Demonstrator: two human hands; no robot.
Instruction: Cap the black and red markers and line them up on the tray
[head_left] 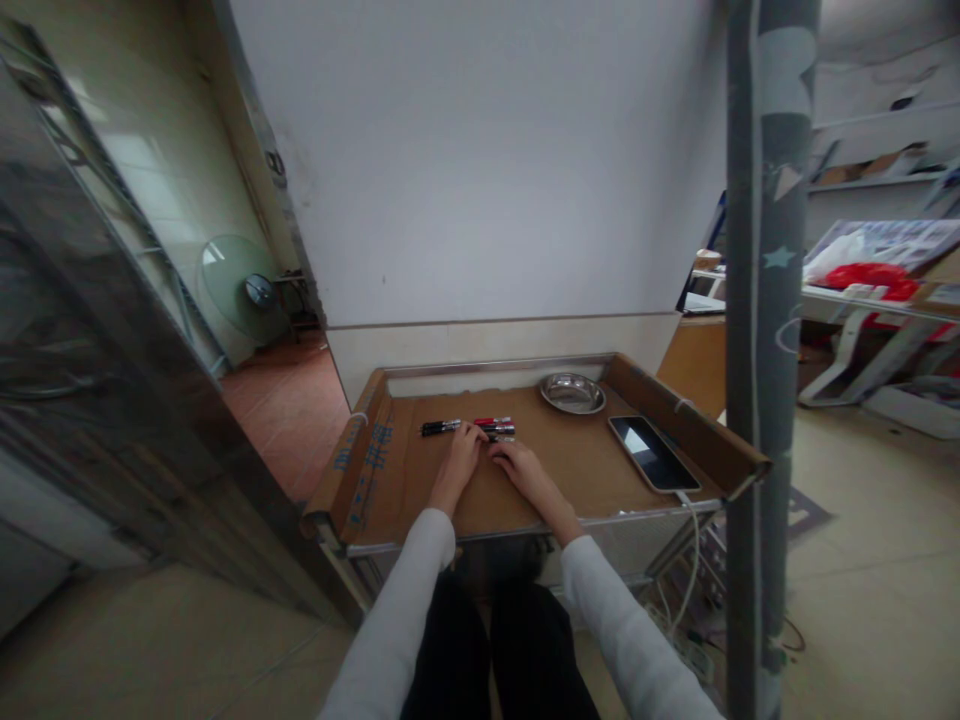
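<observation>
Several pens lie side by side near the middle of the cardboard-lined tray table, among them a black pen [439, 428] and a red pen [493, 420]. My left hand [462, 455] reaches them from the front, its fingers bent and closed around a dark pen and hiding the middle of the row. Close beside it, my right hand [520, 466] is curled with its fingertips together near the pens' right ends. What those right fingertips hold, if anything, is too small and partly hidden to tell.
A round metal dish [572, 393] stands at the back right of the table. In front of it lies a phone [651, 454] with a white charging cable [694, 560] hanging over the front edge. Raised cardboard sides [686, 420] border the table, and a grey post [765, 400] stands to the right.
</observation>
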